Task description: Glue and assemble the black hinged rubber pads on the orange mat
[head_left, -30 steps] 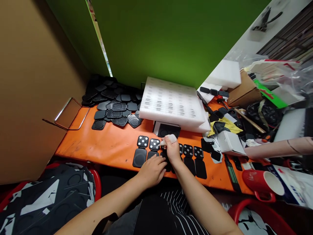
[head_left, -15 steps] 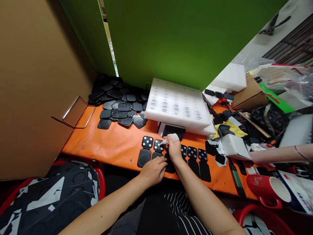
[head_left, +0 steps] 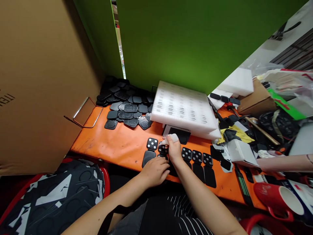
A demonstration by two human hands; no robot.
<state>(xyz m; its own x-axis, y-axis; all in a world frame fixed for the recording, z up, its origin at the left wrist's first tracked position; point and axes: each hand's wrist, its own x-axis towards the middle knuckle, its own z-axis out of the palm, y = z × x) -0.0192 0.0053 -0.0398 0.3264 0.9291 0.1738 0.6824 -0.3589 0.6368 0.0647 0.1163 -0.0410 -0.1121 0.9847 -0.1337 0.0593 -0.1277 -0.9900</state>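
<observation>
My right hand [head_left: 175, 151] is closed around a small white squeeze bottle [head_left: 174, 137], tilted with its thin nozzle pointing left. The nozzle is over the dotted square of the second black hinged piece [head_left: 163, 149] from the left. My left hand [head_left: 154, 170] lies over the lower flap of that piece, fingers stretched out and partly covering it. To the left, another black piece [head_left: 152, 144] shows pale round dots on its upper square. Several similar dotted pieces [head_left: 197, 156] continue in the row to the right. My right hand and forearm hide the middle ones.
White foam blocks [head_left: 183, 104] stand behind the row on the orange table [head_left: 97, 143]. Black textured pieces [head_left: 127, 112] are heaped at back left beside a wire stand [head_left: 84, 112]. A red mug [head_left: 274, 197], a white box [head_left: 241, 151] and clutter lie right.
The camera view has turned slightly left, so the table appears shifted right. Relative to the pieces, the bottle's nozzle has moved a little left on the second square. Both hands keep similar poses.
</observation>
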